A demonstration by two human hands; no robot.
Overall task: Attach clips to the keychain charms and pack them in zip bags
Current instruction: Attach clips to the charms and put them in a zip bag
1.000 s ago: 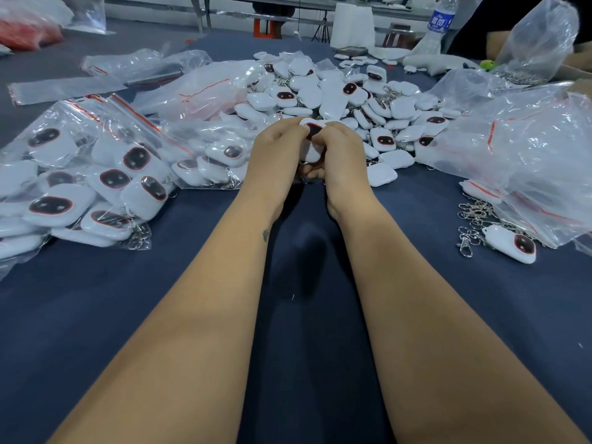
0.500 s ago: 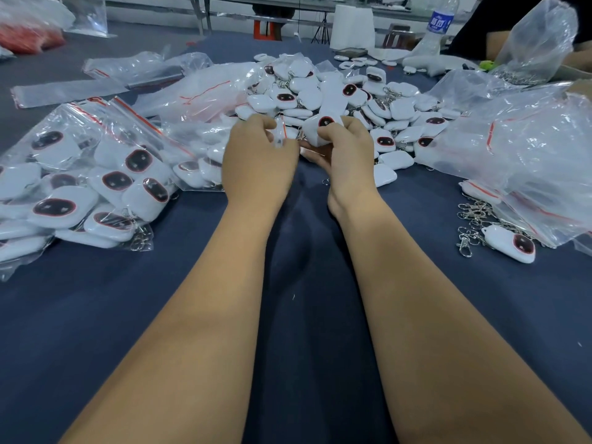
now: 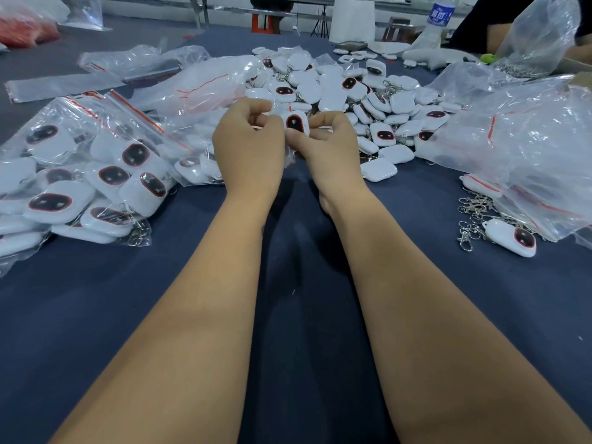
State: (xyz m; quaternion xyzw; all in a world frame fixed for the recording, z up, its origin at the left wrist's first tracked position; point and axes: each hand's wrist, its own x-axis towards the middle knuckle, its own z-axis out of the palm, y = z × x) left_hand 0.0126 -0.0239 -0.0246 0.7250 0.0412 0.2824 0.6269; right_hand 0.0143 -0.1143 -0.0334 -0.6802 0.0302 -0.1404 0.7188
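My hands are raised together above the worktop (image 3: 96, 315), just short of the loose stock. My right hand (image 3: 330, 149) pinches one white charm (image 3: 296, 123) between thumb and curled fingers; the charm stands roughly upright with its dark, red-rimmed oval face toward me. It sits at about 10 o'clock from my right hand and at 2 o'clock from my left hand (image 3: 248, 149), in the gap between the two. My left hand's fingers are curled close against the charm's left edge and appear to pinch something small there; I cannot tell what it is, or whether a clip is among it. The two hands nearly touch at the fingertips. The heap of loose charms (image 3: 368, 100) lies at 12 to 1 o'clock beyond my hands, several with metal clips showing between them. Filled zip bags (image 3: 96, 174) with red seal lines lie at 9 o'clock, well apart from my left forearm. A stack of zip bags (image 3: 528, 149) lies at 3 o'clock, with a cluster of loose metal clips (image 3: 474, 216) at its near edge. One single charm (image 3: 512, 238) lies just beside that cluster, face up. A water bottle (image 3: 439, 17) stands at the far right of the worktop.
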